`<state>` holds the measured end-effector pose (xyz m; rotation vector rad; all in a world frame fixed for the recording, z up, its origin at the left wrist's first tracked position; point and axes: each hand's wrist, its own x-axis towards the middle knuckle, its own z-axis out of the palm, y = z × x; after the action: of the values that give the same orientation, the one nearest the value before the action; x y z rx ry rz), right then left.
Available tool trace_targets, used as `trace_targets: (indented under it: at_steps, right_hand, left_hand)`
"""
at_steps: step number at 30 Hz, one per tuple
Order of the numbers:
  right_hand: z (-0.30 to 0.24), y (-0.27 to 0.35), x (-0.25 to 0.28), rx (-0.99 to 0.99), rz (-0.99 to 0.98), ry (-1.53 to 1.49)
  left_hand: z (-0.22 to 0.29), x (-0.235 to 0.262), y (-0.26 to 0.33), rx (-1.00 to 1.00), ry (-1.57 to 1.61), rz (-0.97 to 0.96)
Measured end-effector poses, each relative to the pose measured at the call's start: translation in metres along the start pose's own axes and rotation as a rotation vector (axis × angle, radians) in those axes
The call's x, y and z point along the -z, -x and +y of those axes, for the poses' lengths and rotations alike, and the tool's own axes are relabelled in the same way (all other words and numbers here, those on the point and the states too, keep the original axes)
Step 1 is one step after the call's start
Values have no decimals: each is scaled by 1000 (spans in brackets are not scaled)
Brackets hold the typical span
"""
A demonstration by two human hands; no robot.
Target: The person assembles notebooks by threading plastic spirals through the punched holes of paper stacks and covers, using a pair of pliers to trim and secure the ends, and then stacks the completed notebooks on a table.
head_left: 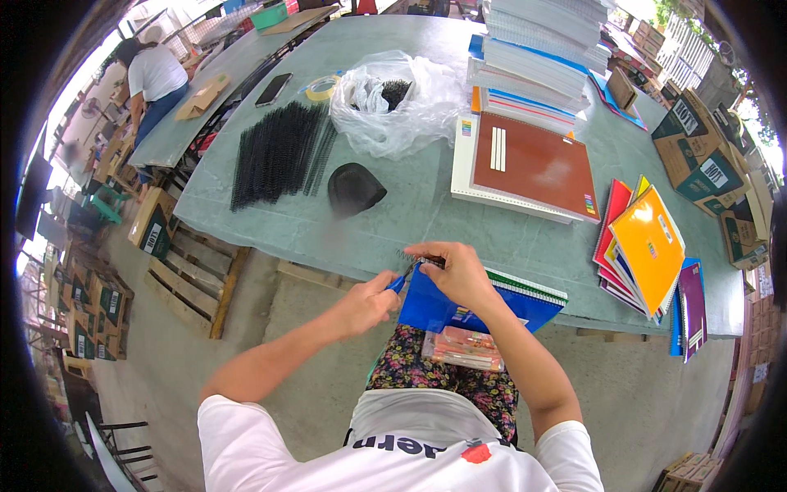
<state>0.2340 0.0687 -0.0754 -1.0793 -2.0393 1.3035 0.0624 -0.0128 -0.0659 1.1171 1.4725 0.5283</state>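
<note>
A blue-covered notebook (420, 305) lies at the table's near edge, above my lap, with a wire-like binding along its far side. My right hand (455, 271) is closed on the notebook's left end, fingers at the binding, where a loose end of coil (405, 254) sticks out. In my left hand (369, 302) is a blue-handled hand tool (397, 284), probably pliers or a cutter; its jaws are at that same corner, partly hidden by my fingers. Beyond the hands sit a dark rounded pad (355, 190) and a row of black plastic coils (275, 156).
A clear plastic bag (385, 107) holding black bits, a tape roll (322, 88) and a phone (274, 89) rest farther back. Tall notebook stacks (537, 168) stand right of centre, fanned notebooks (648, 246) at the right edge. Plastic-wrapped orange packs (465, 348) lie on my lap.
</note>
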Motion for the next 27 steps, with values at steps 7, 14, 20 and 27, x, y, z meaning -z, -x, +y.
trace_targets:
  at_steps: [7, 14, 20, 27]
  right_hand:
    - [12, 3, -8, 262, 22, 192]
    - [9, 5, -2, 129, 98, 125]
    - [16, 6, -8, 159, 168, 235]
    - [25, 2, -12, 179, 229, 241]
  left_hand:
    - [-18, 1, -18, -246, -521, 114]
    - [-27, 3, -9, -334, -678, 262]
    - [-2, -1, 0, 365, 866, -466]
    - [-28, 1, -12, -72, -10, -182]
